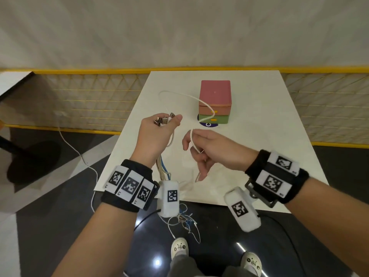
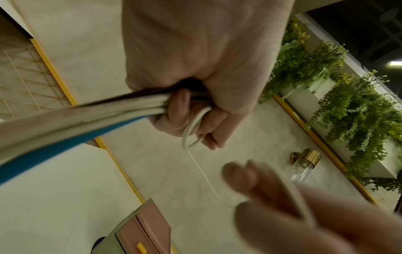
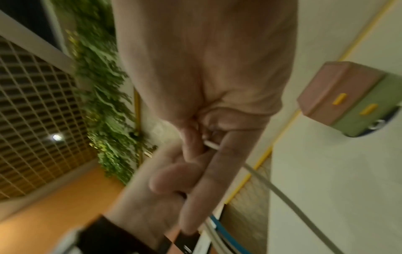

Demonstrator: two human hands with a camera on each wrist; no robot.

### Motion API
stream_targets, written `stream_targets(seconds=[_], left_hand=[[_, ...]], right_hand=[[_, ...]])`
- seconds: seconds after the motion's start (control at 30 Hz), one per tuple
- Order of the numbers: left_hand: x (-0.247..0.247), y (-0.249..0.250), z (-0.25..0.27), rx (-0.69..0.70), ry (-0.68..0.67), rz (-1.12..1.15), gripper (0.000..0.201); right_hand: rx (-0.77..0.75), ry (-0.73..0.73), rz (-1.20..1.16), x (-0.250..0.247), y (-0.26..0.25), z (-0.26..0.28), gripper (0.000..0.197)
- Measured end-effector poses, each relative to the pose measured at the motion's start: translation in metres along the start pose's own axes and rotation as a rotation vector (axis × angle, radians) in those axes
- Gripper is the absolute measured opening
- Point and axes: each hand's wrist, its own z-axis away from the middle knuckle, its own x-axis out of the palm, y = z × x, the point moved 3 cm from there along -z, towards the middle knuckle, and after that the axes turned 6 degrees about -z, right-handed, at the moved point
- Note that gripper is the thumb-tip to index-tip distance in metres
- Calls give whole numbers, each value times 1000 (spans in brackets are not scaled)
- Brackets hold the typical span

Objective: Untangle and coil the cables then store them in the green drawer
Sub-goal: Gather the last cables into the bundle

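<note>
Both wrists carry black bands with square markers, held up over the near edge of the white desk (image 1: 259, 116). The left hand (image 1: 157, 136) is closed in a fist around a bundle of cables (image 1: 162, 168) — white ones and a blue one — whose metal plugs (image 1: 162, 121) stick out above its thumb while the rest hangs below the wrist into a loose tangle (image 1: 184, 219) above the floor. One white cable (image 1: 180, 94) leaves the top of that fist, arcs away beyond both hands and comes back down to the right hand (image 1: 211, 148). That hand pinches it between thumb and forefinger, the other fingers loosely curled beneath; the right wrist view shows the strand (image 3: 212, 145) caught in the same pinch. Beyond the right hand, well apart from it, stands a small chest — a pink drawer (image 1: 214, 111) stacked on the green drawer (image 1: 214, 119), both pushed in, each with a yellow handle.
</note>
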Motion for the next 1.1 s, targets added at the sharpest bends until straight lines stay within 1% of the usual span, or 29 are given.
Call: stream_targets(seconds=[0.1, 0.23, 0.27, 0.37, 0.43, 0.5, 0.57, 0.6, 0.63, 0.67, 0.7, 0.77, 0.8, 0.83, 0.87, 0.9, 0.93, 0.97, 1.0, 1.03, 1.07, 1.1], left_hand=[[-1, 0, 1, 9, 1, -1, 26], [0, -1, 4, -1, -1, -7, 41], [0, -1, 5, -6, -3, -7, 41], [2, 0, 5, 10, -12, -3, 26], [3, -2, 4, 18, -21, -11, 32], [4, -4, 4, 8, -33, 5, 33], [5, -5, 3, -12, -49, -10, 28], [7, -5, 4, -19, -65, -21, 24], [8, -5, 5, -29, -93, -26, 23], [9, -6, 5, -45, -121, -30, 25], [11, -8, 5, -61, -150, -41, 27], [11, -11, 5, -81, -176, -93, 34], [11, -12, 5, -81, -169, -119, 37], [10, -13, 4, -63, -155, -124, 36], [9, -11, 4, -32, -133, -109, 29], [9, -8, 4, 1, -113, -73, 19], [8, -4, 6, 26, -108, -37, 10], [9, 1, 8, 59, -124, -9, 5], [12, 8, 12, 105, -159, 6, 5], [15, 15, 16, 168, -204, 15, 5], [19, 23, 21, 233, -243, 16, 4], [22, 31, 25, 294, -265, 13, 3]], right_hand=[[-24, -28, 8, 0, -27, 14, 34], [-67, -61, 25, 0, -50, 30, 35], [-79, -67, 26, 0, -55, 33, 35], [-96, -89, 2, 2, -63, 38, 33], [-70, -133, -9, 5, -61, 38, 32], [-12, -196, 2, 10, -48, 36, 32], [70, -224, 16, 15, -23, 29, 30], [122, -209, 41, 16, -7, 24, 29], [180, -183, 102, 15, 11, 19, 30], [234, -157, 232, 12, 28, 15, 30], [278, -151, 438, 6, 44, 12, 30], [399, -225, 929, -10, 65, 14, 31], [451, -251, 1108, -17, 69, 16, 34], [479, -242, 1205, -24, 70, 17, 35], [474, -201, 1213, -31, 68, 17, 35], [421, -124, 1169, -36, 64, 15, 35], [318, -8, 1089, -40, 55, 12, 35], [179, 127, 984, -41, 44, 10, 38], [38, 224, 855, -41, 31, 9, 47], [-79, 231, 699, -37, 19, 7, 57], [-172, 169, 528, -28, 8, 7, 63], [-235, 84, 372, -18, 1, 6, 64]])
